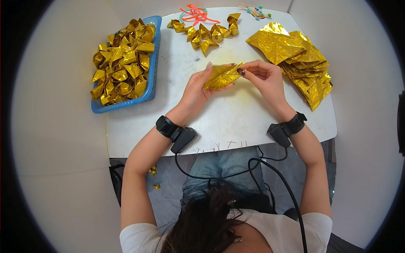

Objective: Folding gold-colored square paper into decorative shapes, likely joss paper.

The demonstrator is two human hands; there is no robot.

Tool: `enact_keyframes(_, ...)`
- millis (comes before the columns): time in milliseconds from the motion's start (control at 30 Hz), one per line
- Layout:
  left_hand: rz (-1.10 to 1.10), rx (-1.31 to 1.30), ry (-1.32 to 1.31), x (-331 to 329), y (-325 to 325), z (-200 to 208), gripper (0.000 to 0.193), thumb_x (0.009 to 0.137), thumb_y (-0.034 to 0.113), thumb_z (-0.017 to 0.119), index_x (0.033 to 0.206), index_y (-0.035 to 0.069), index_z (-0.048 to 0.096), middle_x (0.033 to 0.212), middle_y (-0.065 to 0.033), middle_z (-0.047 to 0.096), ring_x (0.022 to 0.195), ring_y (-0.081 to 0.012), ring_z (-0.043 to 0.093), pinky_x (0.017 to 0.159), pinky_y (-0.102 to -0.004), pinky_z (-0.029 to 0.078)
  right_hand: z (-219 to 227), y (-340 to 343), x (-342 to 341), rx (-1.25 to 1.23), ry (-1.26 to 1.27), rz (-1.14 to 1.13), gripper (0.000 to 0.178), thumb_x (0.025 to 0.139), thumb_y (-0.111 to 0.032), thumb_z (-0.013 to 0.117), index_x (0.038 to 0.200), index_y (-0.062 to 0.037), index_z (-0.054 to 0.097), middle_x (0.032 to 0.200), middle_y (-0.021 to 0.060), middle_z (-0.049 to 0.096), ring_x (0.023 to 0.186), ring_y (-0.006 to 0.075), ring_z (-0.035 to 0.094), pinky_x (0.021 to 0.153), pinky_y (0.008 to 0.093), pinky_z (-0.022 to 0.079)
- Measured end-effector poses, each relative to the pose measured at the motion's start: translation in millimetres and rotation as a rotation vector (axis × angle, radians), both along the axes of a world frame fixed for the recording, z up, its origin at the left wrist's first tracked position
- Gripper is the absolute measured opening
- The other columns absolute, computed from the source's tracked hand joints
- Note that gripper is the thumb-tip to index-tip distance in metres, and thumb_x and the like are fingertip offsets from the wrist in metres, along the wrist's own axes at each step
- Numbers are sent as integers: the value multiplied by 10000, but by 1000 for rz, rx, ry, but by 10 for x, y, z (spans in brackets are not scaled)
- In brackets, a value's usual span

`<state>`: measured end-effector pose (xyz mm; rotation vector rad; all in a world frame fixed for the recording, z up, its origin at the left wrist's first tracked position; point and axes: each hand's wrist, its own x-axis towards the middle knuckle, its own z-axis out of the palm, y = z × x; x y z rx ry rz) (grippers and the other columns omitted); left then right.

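Observation:
A partly folded sheet of gold foil paper is held above the middle of the white table. My left hand supports it from the left and beneath, thumb up along its near-left edge. At the sheet's upper right corner, my right hand pinches the foil between thumb and fingers. Beyond my hands lies a loose group of folded gold foil ingots. To the right of my right hand spreads a stack of flat gold foil sheets.
A blue plastic basket heaped with folded gold ingots stands at the left. Red and teal strips and small teal-tipped sticks lie at the far edge. Black cables run from both wrist devices across my lap.

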<state>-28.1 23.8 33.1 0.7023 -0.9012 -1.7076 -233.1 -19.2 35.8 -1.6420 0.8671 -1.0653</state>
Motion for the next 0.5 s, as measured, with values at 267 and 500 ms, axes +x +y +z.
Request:
enact_keyframes(267, 86, -349, -443, -26, 33, 1, 433, 878, 31, 609, 1296, 24, 498, 1261, -145, 567, 1065, -153, 582, 915, -290, 489, 22, 0, 43, 268, -186, 112, 256, 826, -52, 663, 1079, -15, 654, 861, 44, 682, 777, 62, 614, 726, 209, 498)
enact_keyframes(500, 216, -187, -480, 134, -46, -80, 351, 819, 6, 672, 1161, 21, 596, 1064, -101, 662, 969, -127, 607, 841, -264, 485, -2, -118, -32, -151, -66, 90, 167, 767, -53, 706, 933, -34, 713, 964, 46, 674, 861, 100, 614, 766, 239, 487)
